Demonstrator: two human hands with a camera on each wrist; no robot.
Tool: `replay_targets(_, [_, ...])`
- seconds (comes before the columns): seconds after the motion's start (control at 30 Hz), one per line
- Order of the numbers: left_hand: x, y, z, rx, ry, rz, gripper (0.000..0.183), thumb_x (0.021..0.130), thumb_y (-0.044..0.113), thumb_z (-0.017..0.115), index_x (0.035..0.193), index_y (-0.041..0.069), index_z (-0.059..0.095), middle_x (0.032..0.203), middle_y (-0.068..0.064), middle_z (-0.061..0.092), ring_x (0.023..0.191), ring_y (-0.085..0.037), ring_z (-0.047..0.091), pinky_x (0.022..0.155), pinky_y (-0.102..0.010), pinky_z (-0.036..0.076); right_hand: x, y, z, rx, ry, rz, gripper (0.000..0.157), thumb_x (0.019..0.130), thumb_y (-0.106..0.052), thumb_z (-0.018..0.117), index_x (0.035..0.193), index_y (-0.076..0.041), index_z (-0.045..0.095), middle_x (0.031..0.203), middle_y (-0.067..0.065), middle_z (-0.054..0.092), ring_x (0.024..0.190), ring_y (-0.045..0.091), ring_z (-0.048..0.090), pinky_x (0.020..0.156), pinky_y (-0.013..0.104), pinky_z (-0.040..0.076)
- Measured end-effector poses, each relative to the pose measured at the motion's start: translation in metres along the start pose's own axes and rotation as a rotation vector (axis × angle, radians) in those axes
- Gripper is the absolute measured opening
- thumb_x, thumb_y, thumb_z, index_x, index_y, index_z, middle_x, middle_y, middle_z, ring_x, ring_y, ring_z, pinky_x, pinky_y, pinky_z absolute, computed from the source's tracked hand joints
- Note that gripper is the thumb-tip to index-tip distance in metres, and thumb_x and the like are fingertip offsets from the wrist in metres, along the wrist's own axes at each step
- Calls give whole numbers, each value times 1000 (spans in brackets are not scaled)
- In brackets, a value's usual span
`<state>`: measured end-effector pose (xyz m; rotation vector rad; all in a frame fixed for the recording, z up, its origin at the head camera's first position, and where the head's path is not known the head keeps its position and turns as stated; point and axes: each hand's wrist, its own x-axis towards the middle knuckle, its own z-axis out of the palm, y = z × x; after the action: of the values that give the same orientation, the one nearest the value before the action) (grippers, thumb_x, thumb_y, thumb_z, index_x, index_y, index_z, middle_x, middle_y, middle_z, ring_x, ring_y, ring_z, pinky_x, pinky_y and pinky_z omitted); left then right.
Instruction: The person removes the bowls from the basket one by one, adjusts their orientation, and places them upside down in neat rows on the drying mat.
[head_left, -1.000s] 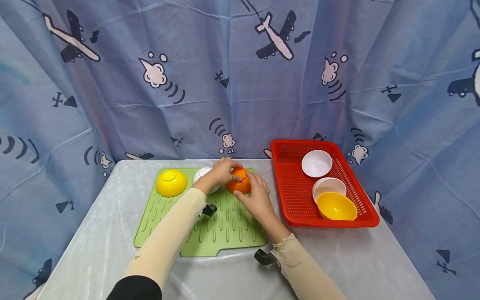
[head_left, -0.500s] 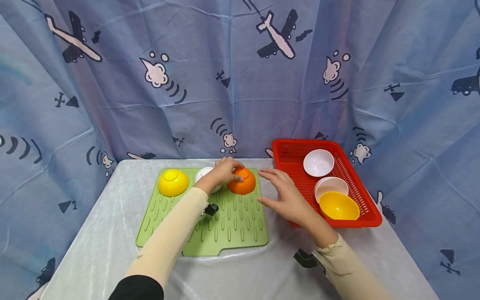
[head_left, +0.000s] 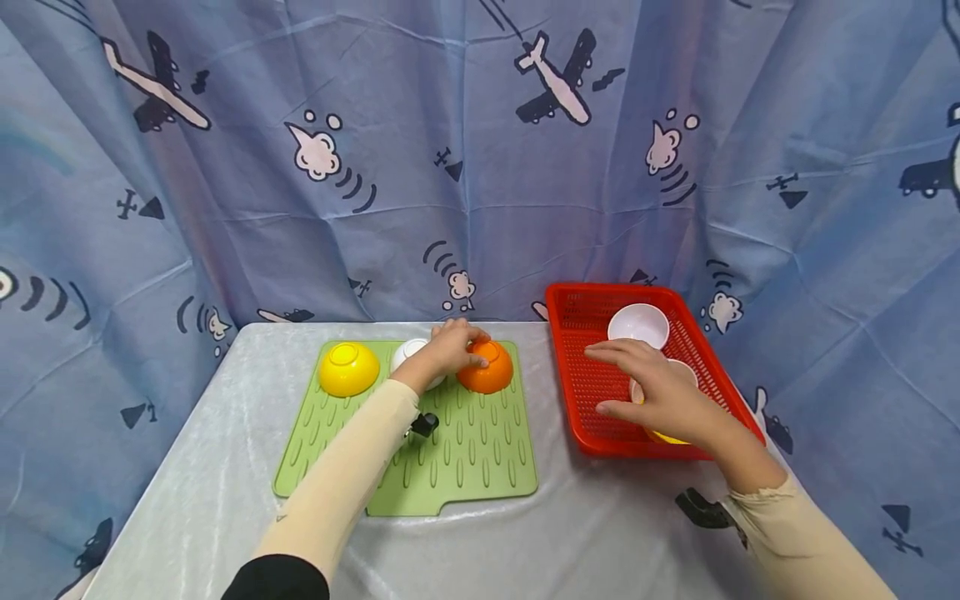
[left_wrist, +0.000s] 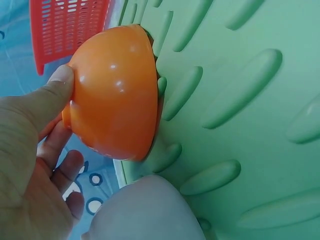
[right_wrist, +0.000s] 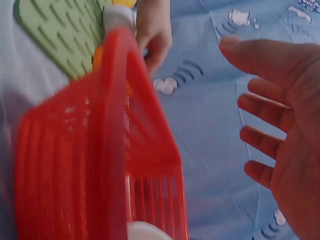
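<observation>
An orange bowl [head_left: 492, 372] sits upside down at the back right of the green drying mat [head_left: 480, 462]. My left hand [head_left: 452, 347] pinches its foot between thumb and forefinger, the other fingers loosely curled, as the left wrist view shows of the bowl [left_wrist: 117, 92]. Beside it on the mat is an upturned white bowl [head_left: 405, 353], partly behind the left hand. Over the red basket [head_left: 587, 408] hovers my right hand [head_left: 663, 398], empty, fingers spread and thumb apart. It partly covers a white bowl [head_left: 687, 374] and a yellow bowl [head_left: 669, 438] in the basket.
Another upturned yellow bowl [head_left: 349, 369] stands at the mat's back left corner. A further white bowl [head_left: 642, 323] lies face up toward the back of the basket. Behind the table [head_left: 187, 450] hangs a blue curtain [head_left: 390, 250] printed with planes.
My right hand has let go of the orange bowl and moved right, from the mat to over the red basket. The left hand has stayed at the orange bowl.
</observation>
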<state>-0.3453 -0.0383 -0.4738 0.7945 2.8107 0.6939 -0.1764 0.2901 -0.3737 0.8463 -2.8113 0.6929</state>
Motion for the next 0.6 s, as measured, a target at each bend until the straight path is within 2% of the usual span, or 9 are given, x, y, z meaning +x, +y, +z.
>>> replay_targets(0.23, [0, 1, 1, 15, 5, 1, 48, 88, 39, 79, 132, 22, 69, 106, 0, 53, 104, -21, 40, 89, -39, 25, -22, 31, -22, 1, -80, 26, 69, 82, -30, 86, 144, -23, 57, 144, 6, 57, 137, 35, 41, 108, 71, 27])
replay_targets(0.47, [0, 1, 1, 22, 6, -4, 48, 88, 39, 79, 133, 23, 69, 106, -1, 52, 103, -21, 40, 88, -39, 25, -42, 70, -33, -13, -150, 94, 73, 76, -29, 91, 140, -12, 60, 140, 11, 60, 132, 39, 43, 103, 71, 27])
replay_targets(0.6, [0, 1, 1, 19, 4, -6, 48, 89, 39, 79, 133, 23, 69, 107, -1, 52, 103, -21, 41, 88, -39, 25, -51, 87, -38, -10, -213, 143, 77, 73, -29, 92, 141, -12, 60, 141, 11, 60, 129, 40, 44, 99, 71, 30])
